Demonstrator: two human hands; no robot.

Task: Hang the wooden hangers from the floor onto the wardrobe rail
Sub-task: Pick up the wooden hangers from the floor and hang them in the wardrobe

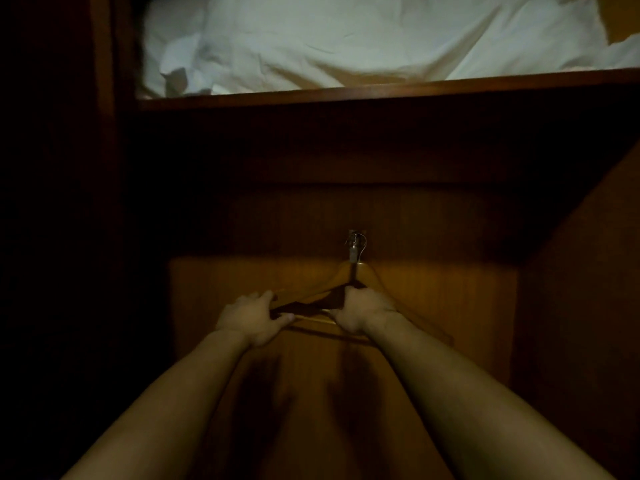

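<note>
Darkness fills most of the view inside a brown wooden wardrobe, with both bare forearms reaching forward into its lit middle. There a pale wooden hanger of triangular shape is held up in front of the warm brown back panel. The left hand grasps the hanger's left end, its fingers curled over the sloping arm and its thumb pressed along the lower bar. The right hand is clenched round the hanger close to its centre, just below the neck, knuckles facing the camera. Between the two hands lies a dark shape along the hanger, and the light is too poor to tell whether it is shadow or another piece. The hanger's thin metal hook rises straight from the neck to a small silvery fitting on the back panel, and whether the hook is caught on it cannot be told. The hanger's right arm runs down past the right wrist into shade. Well above, a dark wooden shelf spans the wardrobe, and crumpled white bedding lies heaped on it, the brightest thing in sight. The left side wall is nearly black
</note>
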